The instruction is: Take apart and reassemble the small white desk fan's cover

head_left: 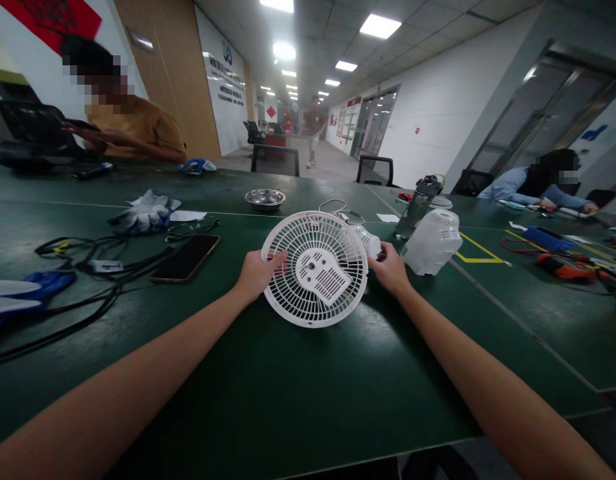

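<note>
- A round white fan grille (315,267) stands tilted up in the middle, over a dark green surface (298,393), its slotted centre plate facing the viewer.
- The person's left hand (255,273) has its grip closed on the grille's left rim, thumb across the front bars; the other fingers are hidden behind.
- The right hand (392,270) is at the grille's right edge, its grip curled closed around a white plastic part (367,241) partly hidden behind the grille.
- Just beyond the right hand are a translucent white housing (432,242) and a dark drink bottle (416,208).
- Behind the grille sits a shiny metal bowl (265,199).
- To the left lie a black phone (185,259) and grey-and-blue gloves (147,212).
- Across the surface, at far left, is a person in a mustard top (138,127).
</note>
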Motion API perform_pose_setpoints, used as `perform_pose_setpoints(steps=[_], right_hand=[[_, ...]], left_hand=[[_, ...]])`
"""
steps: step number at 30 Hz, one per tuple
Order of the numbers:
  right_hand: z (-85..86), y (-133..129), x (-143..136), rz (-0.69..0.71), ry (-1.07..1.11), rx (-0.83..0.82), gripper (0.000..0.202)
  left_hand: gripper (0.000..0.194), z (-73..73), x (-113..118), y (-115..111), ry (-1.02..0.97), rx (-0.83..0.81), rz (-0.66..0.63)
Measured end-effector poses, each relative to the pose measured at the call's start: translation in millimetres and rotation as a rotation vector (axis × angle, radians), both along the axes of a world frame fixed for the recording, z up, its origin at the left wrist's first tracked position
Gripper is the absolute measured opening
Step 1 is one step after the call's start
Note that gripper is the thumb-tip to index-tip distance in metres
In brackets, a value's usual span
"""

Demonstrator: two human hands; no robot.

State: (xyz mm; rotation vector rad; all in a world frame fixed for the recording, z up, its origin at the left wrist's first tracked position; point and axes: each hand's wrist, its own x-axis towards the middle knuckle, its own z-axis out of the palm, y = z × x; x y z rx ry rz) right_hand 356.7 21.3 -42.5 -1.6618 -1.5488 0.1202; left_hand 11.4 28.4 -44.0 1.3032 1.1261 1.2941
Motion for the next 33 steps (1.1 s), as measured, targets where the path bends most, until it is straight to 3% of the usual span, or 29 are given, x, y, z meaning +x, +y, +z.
perform_pose_setpoints(steps=[4,9,11,13,15,17,21,25,27,29,33], right_hand=[[-5.1,2.4,-4.8,-0.043,-0.111,-0.149,0.073],[-6.7,-0.4,-10.0,-0.197,-0.362,-0.395,0.075],[-4.1,-3.8,-12.7,-0.218,-0.367,-0.384,0.079],[2.7,-9.1,-15.8,-0.198,-0.326,-0.235,0.074],[12.7,-16.6,-21.1,-0.093,-0.224,-0.010,0.055],[21.9,-25.9,-30.4,0.096,-0.018,0.093,0.037],[25.3,-45.9,-61.2,0.494,0.596,-0.268,0.031],[17.5,-61.7,-90.2,0.680,0.949,-0.548,0.031],[15.9,-66.6,-99.3,0.742,1.019,-0.599,0.035],[15.8,-68.9,-105.2,0.743,1.047,-0.550,0.035],[16.2,-66.5,-107.4,0.616,1.076,-0.324,0.033]], left_hand=[[0.018,-1.7,-1.1,2.1,0.010,-0.013,-0.004],[0.018,-2.2,-1.9,3.3,0.032,-0.010,0.000],[0.017,-0.7,-1.4,2.1,0.041,-0.022,0.010],[0.017,1.7,-0.7,0.2,0.043,-0.029,0.010],[0.018,4.2,0.1,-2.1,0.039,-0.017,0.003],[0.020,5.7,0.8,-4.0,0.035,0.003,0.004],[0.021,4.8,1.7,-6.1,0.033,0.036,0.029],[0.023,3.6,0.3,-8.2,0.077,0.146,0.125],[0.025,4.7,-0.8,-10.0,0.122,0.203,0.183],[0.027,5.9,-1.9,-11.0,0.150,0.243,0.215],[0.037,3.0,-4.6,-5.6,0.080,0.294,0.086]])
